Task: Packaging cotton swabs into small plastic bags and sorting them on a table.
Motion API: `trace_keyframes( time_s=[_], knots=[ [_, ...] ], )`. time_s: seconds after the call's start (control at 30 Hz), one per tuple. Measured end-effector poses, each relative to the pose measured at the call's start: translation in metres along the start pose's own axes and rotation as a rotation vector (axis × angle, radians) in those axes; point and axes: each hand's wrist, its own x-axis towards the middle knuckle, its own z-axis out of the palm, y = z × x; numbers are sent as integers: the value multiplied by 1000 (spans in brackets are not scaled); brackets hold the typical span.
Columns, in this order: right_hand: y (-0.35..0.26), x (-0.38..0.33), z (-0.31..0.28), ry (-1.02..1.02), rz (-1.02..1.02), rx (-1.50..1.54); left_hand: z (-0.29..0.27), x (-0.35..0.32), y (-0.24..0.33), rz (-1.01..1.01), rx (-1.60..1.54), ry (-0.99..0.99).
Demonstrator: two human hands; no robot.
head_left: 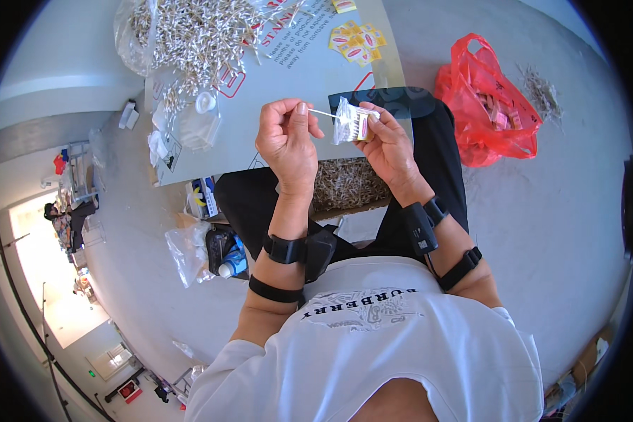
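We sit on a wide grey floor [555,211] with our legs out. Across our lap lies a big flat grey board [295,70] with red and black print on it. At eleven o'clock on the board sits a big heap of thin white sticks [197,32], some spilling out of a clear bag. At two o'clock, well apart from us, is a red plastic bag [489,105] with small packets inside. At twelve o'clock lie a few little yellow packets [355,39]. Under our hands, on our lap, is a box of more small sticks [348,184]. At nine o'clock by our knee are a clear crumpled bag [186,250] and a blue-topped bottle [233,266]. Nothing stands between us and our hands.

Our right hand [390,148] holds up a small clear bag [352,121]; its fingers are closed on the bag's edge. The bag is tiny and shiny, with white sticks packed inside. Our left hand [287,137] pinches one thin white stick [323,113] in closed fingers, and the stick's tip touches the bag's mouth. Both are near the middle, just above it.
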Motion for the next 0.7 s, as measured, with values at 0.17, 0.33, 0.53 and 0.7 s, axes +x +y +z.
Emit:
trace_keyframes(
  time_s=[0.17, 0.33, 0.53, 0.7],
  knots=[
    [0, -2, 6, 15, -19, -34, 1, -1, -5, -56, -89, 9],
    [0, -3, 8, 42, -45, -54, 4, -4, -6, -7, 3, -20],
    [2, -1, 3, 26, -61, -90, 1, -6, -5, 51, 160, -84],
    [3, -1, 2, 38, -66, -98, -1, -7, -5, 168, 329, -116]
  ],
)
